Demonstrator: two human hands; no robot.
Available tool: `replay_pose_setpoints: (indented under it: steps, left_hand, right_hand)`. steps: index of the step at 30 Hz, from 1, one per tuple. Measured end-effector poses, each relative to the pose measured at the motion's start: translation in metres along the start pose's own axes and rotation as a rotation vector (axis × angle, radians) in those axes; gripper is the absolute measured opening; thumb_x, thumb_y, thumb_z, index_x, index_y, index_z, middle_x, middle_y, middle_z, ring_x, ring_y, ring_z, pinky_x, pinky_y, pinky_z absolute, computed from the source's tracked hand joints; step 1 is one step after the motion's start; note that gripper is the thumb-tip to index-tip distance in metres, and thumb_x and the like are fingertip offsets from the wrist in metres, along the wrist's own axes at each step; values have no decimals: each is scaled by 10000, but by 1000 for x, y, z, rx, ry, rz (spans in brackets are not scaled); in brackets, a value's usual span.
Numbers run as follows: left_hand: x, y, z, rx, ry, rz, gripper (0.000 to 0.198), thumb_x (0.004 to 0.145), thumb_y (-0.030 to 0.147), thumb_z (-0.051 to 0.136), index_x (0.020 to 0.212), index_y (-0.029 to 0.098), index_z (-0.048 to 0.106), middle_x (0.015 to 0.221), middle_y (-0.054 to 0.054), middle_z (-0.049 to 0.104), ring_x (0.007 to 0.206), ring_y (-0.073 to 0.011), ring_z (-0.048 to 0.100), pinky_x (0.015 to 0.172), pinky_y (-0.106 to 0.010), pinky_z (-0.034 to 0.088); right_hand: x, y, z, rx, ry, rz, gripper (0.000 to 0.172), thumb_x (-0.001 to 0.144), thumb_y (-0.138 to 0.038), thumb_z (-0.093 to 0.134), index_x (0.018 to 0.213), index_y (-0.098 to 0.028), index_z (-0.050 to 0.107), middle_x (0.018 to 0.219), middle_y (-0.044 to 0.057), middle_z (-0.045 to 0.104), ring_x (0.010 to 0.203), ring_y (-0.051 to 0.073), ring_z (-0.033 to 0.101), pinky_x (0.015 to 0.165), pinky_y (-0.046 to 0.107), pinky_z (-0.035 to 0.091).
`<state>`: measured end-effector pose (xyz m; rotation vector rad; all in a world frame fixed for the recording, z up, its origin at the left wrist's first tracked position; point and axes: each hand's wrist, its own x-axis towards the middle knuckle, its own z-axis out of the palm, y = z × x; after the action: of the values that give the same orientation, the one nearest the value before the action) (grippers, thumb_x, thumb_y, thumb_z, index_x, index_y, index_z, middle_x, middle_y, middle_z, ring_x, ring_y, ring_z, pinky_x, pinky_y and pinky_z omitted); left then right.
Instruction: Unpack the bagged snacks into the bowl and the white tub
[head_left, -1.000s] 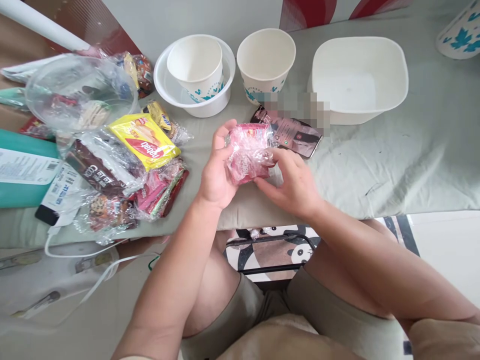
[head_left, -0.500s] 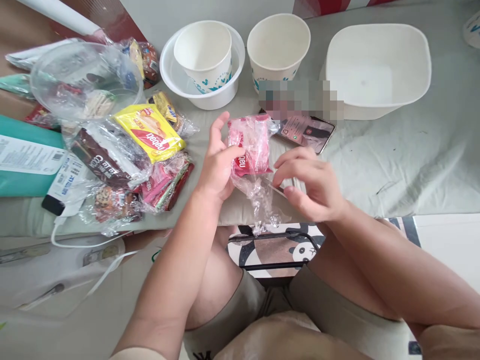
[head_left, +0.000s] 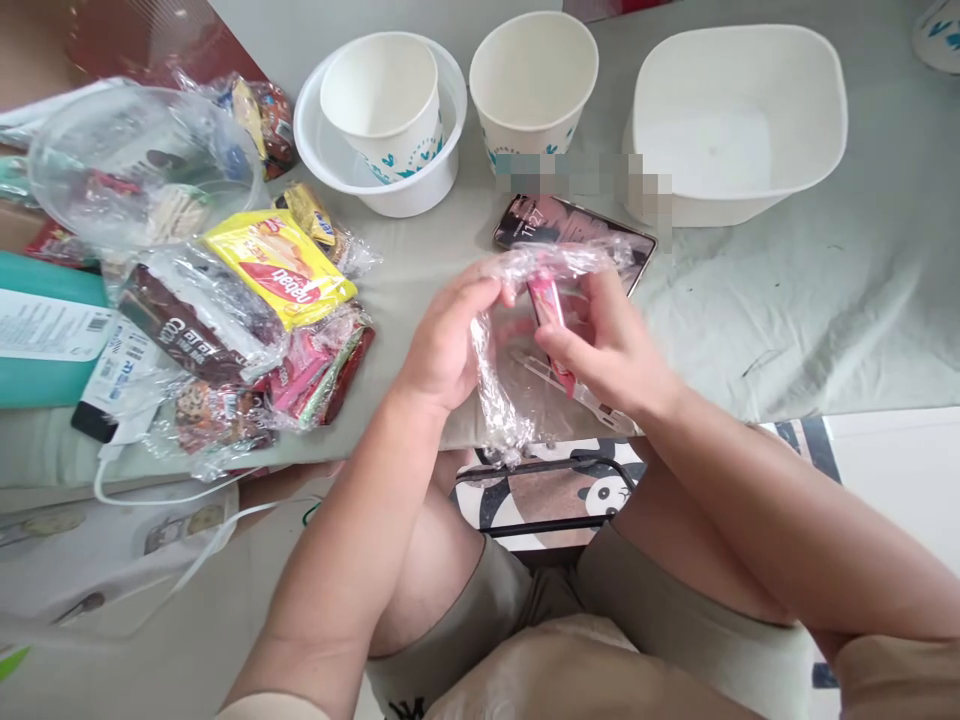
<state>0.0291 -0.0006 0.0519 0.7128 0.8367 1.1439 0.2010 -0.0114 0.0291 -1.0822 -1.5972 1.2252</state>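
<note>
- Left hand (head_left: 446, 345), centre of the frame: thumb and fingers curled in, pinching the edge of a clear film (head_left: 559, 262)
- Right hand (head_left: 626, 355), right of centre: clamped on a pink packet (head_left: 550, 310), thumb on the near side, most of the fingers behind
- Pink packet stood tilted at the centre of the frame, above the surface (head_left: 757, 320), film around its upper end
- Film stretched from hand to hand, a crumpled strand hanging below the left fingers
- Pale slim object (head_left: 600, 408) just below the packet, partly hidden; could not tell what it was
- Phone (head_left: 583, 226) lay just beyond the right hand, partly covered by film
- Upper middle: white round bowl (head_left: 442, 190) with a paper cup (head_left: 379, 90) inside, second paper cup (head_left: 534, 75) just right of it
- Upper right: white square tub (head_left: 739, 125), well apart from the hands
- Left of the frame: heap of wrapped snacks, a yellow packet (head_left: 281, 268) on top, a dark brown packet (head_left: 187, 325) beside it
- Left edge: teal pack (head_left: 45, 335) with a white label
</note>
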Motion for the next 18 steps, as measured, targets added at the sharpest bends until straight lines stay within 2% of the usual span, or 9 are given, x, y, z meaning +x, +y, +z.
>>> replay_pose_setpoints:
  steps: [2, 3, 6, 8, 11, 15, 18]
  left_hand:
    - [-2, 5, 3, 12, 1, 25, 235, 902, 308, 659, 709, 201, 575, 891, -48, 670, 978, -237, 707, 734, -303, 564]
    - [-3, 8, 3, 3, 36, 29, 245, 914, 304, 641, 703, 201, 574, 868, -46, 659, 929, -219, 695, 702, -291, 539]
    - [-1, 19, 4, -119, 162, 0, 332, 986, 299, 535, 668, 203, 549, 777, -36, 598, 725, -162, 609, 606, -280, 462]
    - [1, 28, 1, -265, 189, -22, 400, 1022, 280, 451, 638, 199, 523, 731, -27, 565, 616, -127, 520, 543, -265, 409]
    - [4, 39, -6, -450, 192, -17, 457, 1049, 279, 368, 619, 199, 501, 665, -10, 527, 539, -95, 436, 465, -230, 348]
    - [10, 47, -20, -569, 309, 41, 420, 1034, 281, 374, 631, 208, 465, 566, 16, 485, 475, -77, 405, 412, -196, 338]
    - [14, 50, -25, -603, 362, 51, 400, 1023, 271, 391, 632, 202, 442, 524, 22, 457, 439, -68, 389, 379, -172, 305]
  right_hand:
    - [1, -5, 2, 158, -49, 77, 661, 841, -513, 767, 1380, -280, 463, 1123, 56, 689, 969, 232, 694, 844, 408, 612]
    - [1, -7, 2, 199, -60, 116, 648, 827, -473, 777, 1369, -277, 482, 1080, 43, 699, 946, 226, 692, 831, 397, 612]
    - [3, -11, -1, 220, -7, 214, 404, 857, -342, 656, 1249, -263, 595, 1029, 22, 710, 948, 222, 671, 841, 394, 603]
    - [3, -11, -4, 203, 24, 254, 277, 857, -287, 565, 1116, -247, 652, 1013, 15, 713, 978, 229, 661, 884, 411, 592]
    - [3, -8, -9, 143, 19, 245, 218, 847, -261, 524, 1008, -235, 668, 985, 8, 719, 1009, 241, 657, 938, 433, 575]
    - [1, -7, -23, -21, 94, 142, 281, 877, -296, 514, 1112, -258, 663, 1093, 22, 712, 1124, 267, 648, 968, 451, 571]
    - [4, -16, -49, -283, 146, 120, 327, 930, -379, 502, 1200, -260, 643, 1128, 52, 697, 1134, 286, 653, 951, 481, 582]
